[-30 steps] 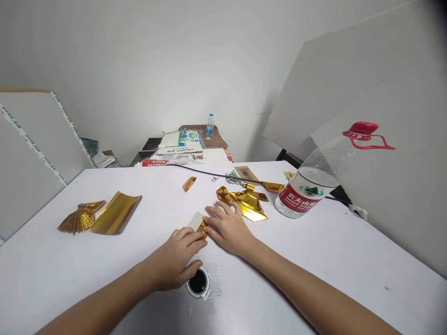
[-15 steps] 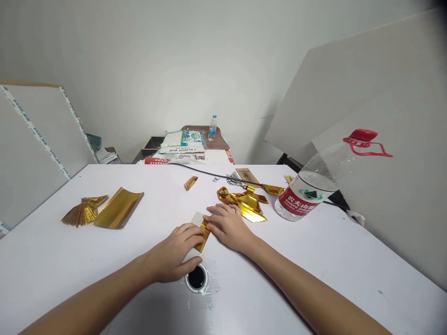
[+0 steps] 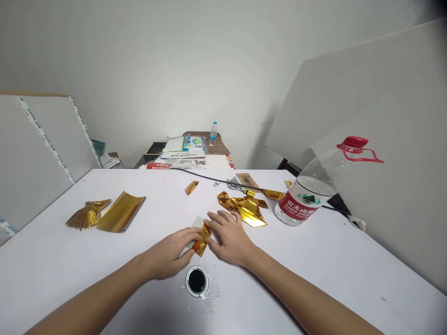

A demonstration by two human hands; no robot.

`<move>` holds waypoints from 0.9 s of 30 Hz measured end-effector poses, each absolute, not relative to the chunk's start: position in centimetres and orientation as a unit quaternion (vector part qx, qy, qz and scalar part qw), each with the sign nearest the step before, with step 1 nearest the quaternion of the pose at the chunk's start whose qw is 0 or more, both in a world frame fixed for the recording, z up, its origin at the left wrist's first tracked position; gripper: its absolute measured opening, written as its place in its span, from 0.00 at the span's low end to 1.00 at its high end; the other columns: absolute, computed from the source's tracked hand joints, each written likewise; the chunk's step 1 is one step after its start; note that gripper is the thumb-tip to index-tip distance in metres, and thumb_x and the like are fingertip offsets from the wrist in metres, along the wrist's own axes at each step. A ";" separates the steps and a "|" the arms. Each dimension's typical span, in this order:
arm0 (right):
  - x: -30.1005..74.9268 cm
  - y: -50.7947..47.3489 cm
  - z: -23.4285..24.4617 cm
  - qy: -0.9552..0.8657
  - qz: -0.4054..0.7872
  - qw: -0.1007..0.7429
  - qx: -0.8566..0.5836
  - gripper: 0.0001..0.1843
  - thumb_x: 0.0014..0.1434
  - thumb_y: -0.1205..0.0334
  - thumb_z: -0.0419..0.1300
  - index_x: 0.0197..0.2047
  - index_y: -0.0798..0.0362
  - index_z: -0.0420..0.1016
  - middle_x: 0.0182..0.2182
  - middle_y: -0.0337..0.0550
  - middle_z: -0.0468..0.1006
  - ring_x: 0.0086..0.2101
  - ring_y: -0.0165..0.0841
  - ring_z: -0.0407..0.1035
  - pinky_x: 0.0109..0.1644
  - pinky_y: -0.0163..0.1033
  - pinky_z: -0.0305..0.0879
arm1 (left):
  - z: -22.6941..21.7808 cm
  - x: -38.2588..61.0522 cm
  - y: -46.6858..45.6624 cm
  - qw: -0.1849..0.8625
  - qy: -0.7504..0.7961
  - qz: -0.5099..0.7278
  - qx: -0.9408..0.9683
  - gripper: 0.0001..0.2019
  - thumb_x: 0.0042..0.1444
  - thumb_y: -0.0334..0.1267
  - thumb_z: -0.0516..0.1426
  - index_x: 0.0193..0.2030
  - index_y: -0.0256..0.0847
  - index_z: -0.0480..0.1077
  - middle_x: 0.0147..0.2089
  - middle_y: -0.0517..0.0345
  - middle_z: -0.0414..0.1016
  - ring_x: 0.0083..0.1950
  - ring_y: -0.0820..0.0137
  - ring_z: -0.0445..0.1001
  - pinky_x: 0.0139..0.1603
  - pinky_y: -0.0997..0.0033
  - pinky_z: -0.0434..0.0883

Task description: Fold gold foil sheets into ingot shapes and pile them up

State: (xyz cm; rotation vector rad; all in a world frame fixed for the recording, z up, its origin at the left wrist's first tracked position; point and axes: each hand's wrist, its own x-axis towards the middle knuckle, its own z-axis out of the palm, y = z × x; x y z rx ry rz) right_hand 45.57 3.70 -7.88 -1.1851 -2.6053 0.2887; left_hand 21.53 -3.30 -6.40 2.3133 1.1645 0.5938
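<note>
A small piece of gold foil paper (image 3: 200, 247), partly folded with its pale underside showing, lies on the white table between my hands. My left hand (image 3: 169, 255) holds its left side, fingertips on top and the thumb at the near edge. My right hand (image 3: 228, 238) holds the right edge with thumb and forefinger, its other fingers resting forward on the table. Part of the paper is hidden under my fingers. Just beyond my right hand lies a folded gold foil shape (image 3: 249, 209).
At left lie a pleated gold foil fan (image 3: 84, 216) and a curled gold sheet (image 3: 121, 211). A small folded gold piece (image 3: 192, 187) sits farther back. A large water bottle (image 3: 302, 200) stands at right. Nearest me is a round black-centred fitting (image 3: 197, 281). A black cable (image 3: 209, 175) crosses the back.
My left hand has shifted slightly left and its thumb has drawn up to the paper's near edge. More of the gold face and pale underside shows. The view has tilted a little.
</note>
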 end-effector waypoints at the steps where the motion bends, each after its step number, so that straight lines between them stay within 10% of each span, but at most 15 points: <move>1: 45.6 3.6 -7.8 -0.898 0.099 0.131 -0.409 0.27 0.66 0.46 0.59 0.65 0.46 0.73 0.70 0.48 0.65 0.67 0.51 0.56 0.72 0.71 0.40 | -6.5 21.5 -3.3 0.240 0.430 0.212 0.844 0.21 0.66 0.29 0.52 0.64 0.47 0.69 0.71 0.53 0.69 0.72 0.66 0.69 0.75 0.60 0.70; 13: 44.9 2.4 -7.6 -0.902 0.098 0.114 -0.405 0.46 0.58 0.30 0.62 0.68 0.55 0.69 0.72 0.56 0.60 0.69 0.57 0.51 0.74 0.70 0.37 | -7.0 21.5 -3.1 0.182 0.403 0.191 0.876 0.24 0.59 0.25 0.55 0.61 0.42 0.71 0.67 0.50 0.72 0.72 0.62 0.69 0.75 0.56 0.71; 21: 45.4 3.1 -8.2 -0.935 0.125 0.190 -0.272 0.26 0.65 0.40 0.62 0.56 0.51 0.78 0.57 0.52 0.77 0.59 0.45 0.66 0.68 0.57 0.49 | -6.9 21.4 -2.3 0.145 0.391 0.200 0.887 0.10 0.67 0.39 0.60 0.54 0.44 0.76 0.60 0.53 0.79 0.65 0.63 0.77 0.73 0.57 0.72; 27: 45.3 3.3 -8.2 -0.932 0.154 0.195 -0.263 0.33 0.59 0.33 0.67 0.56 0.49 0.76 0.51 0.50 0.80 0.55 0.44 0.68 0.66 0.56 0.50 | -7.2 21.4 -2.2 0.140 0.395 0.216 0.882 0.09 0.70 0.38 0.57 0.51 0.44 0.77 0.57 0.54 0.81 0.62 0.65 0.78 0.70 0.61 0.74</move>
